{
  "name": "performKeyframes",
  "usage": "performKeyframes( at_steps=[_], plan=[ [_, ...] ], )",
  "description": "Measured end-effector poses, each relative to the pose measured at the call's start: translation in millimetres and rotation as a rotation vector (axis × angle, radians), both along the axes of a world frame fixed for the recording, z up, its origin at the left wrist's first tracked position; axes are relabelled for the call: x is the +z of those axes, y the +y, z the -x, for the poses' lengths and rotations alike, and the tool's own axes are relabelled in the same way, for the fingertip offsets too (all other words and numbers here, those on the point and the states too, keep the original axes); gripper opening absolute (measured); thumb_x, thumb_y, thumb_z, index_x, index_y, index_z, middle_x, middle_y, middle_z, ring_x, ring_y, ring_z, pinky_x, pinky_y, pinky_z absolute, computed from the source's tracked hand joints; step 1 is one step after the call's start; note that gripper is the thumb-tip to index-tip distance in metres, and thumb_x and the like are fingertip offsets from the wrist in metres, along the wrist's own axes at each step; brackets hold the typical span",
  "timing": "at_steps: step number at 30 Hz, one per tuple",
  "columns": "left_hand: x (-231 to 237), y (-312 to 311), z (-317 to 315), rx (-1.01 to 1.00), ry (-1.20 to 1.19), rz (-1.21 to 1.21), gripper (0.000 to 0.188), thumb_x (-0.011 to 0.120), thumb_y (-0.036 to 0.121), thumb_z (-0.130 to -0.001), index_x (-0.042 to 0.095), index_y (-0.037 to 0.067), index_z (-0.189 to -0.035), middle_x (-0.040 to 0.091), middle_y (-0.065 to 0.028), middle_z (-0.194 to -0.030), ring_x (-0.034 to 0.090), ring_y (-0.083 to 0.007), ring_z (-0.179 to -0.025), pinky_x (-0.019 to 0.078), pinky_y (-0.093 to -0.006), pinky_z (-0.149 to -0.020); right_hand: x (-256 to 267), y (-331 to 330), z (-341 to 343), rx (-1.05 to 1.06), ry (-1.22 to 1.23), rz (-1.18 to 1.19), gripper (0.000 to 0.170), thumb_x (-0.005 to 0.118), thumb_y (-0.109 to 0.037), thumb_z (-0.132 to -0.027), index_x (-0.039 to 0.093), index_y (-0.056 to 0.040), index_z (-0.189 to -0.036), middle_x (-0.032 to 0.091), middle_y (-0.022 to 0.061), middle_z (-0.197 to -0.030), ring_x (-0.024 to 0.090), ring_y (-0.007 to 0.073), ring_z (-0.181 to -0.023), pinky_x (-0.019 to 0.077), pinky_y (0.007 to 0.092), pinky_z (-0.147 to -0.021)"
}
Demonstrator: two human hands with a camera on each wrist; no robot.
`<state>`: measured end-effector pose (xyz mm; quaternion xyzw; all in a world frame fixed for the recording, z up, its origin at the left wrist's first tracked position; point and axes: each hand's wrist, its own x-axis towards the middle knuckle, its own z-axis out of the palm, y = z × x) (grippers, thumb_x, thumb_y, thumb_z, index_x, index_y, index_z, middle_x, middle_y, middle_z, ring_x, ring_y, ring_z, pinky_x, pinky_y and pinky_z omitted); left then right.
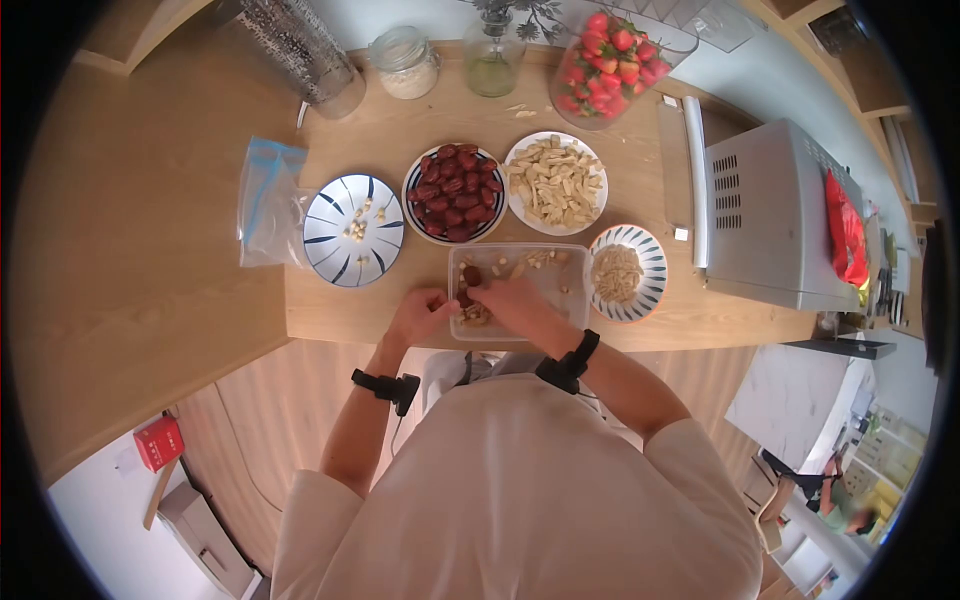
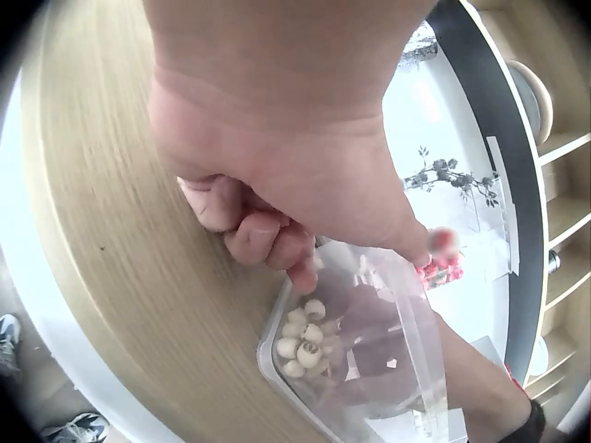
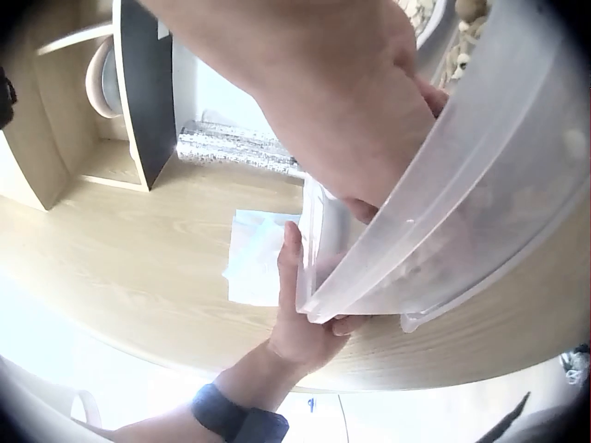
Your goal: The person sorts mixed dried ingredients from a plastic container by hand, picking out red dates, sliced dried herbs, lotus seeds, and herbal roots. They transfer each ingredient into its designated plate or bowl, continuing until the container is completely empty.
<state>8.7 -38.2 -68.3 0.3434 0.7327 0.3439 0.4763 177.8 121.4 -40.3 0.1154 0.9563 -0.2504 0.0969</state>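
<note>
i saw the left hand by the plastic tub, perhaps steadying it, the right hand inside, neither's grip clear to me.

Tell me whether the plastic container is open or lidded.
Open: no lid covers the plastic container, and the right hand reaches inside.

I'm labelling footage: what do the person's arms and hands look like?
The left hand and right hand are ungloved. Each has a black wrist strap with a black box; a thin cable hangs from the left one. The sleeves are pale, plain and short.
</note>
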Motion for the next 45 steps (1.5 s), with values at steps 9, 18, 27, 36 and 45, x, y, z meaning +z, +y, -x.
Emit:
performKeyframes(
  at_steps=[9, 18, 27, 36, 45],
  plan=[
    [-0.1, -1.4, -3.3, 0.021, 0.06, -0.054, 0.038, 0.073, 0.035, -0.087, 0.064, 0.0, -0.076, 0.05, 0.0005, -0.058, 0.042, -0.009, -0.057, 0.038, -0.0298, -0.053, -10.6, 8.2, -0.5, 0.018, 0.034, 0.201, 0.011, 0.062, -0.017, -0.084, 0.07, -0.0117, -0.09, 0.068, 0.0092, -0.085, 0.069, 0.0315, -0.08, 0.0541, 0.0435, -0.067],
    [-17.2, -5.3, -0.3, 0.001, 0.032, -0.094, 0.037, 0.069, 0.035, -0.089, 0.063, 0.0, -0.079, 0.05, -0.0004, -0.06, 0.042, -0.0092, -0.058, 0.0391, -0.0293, -0.054, -11.4, 31.0, -18.5, -0.073, -0.019, 0.287, 0.011, 0.063, -0.016, -0.082, 0.067, -0.006, -0.081, 0.062, 0.0185, -0.077, 0.063, 0.039, -0.074, 0.0486, 0.0479, -0.068],
    [-19.3, 5.7, 8.2, 0.166, -0.312, 0.056, 0.061, 0.036, 0.053, -0.105, 0.061, 0.003, -0.079, 0.053, -0.0006, -0.061, 0.045, -0.0111, -0.054, 0.0377, -0.0273, -0.052, 5.3, 47.1, -42.6, -0.223, 0.252, 0.412, 0.012, 0.062, -0.016, -0.089, 0.069, -0.0061, -0.088, 0.068, 0.0174, -0.085, 0.063, 0.0405, -0.081, 0.0498, 0.0487, -0.072],
    [-13.3, 22.5, 9.1, 0.276, -0.285, 0.224, 0.067, 0.041, 0.062, -0.1, 0.059, 0.005, -0.072, 0.047, 0.0007, -0.054, 0.042, -0.01, -0.044, 0.0317, -0.0265, -0.041, 8.3, 56.3, -55.4, -0.236, 0.221, 0.39, 0.01, 0.058, -0.012, -0.09, 0.067, -0.0058, -0.091, 0.068, 0.0168, -0.086, 0.064, 0.0406, -0.084, 0.0502, 0.0498, -0.074],
    [-17.3, 23.0, 10.6, 0.241, -0.266, 0.238, 0.053, 0.046, 0.045, -0.103, 0.057, 0.004, -0.071, 0.049, -0.0026, -0.053, 0.045, -0.0126, -0.041, 0.0325, -0.028, -0.038, 38.4, 59.7, -64.5, -0.343, 0.236, 0.394, 0.014, 0.056, -0.015, -0.094, 0.066, -0.006, -0.096, 0.069, 0.0156, -0.091, 0.063, 0.0387, -0.089, 0.0505, 0.0481, -0.076]
  ],
)
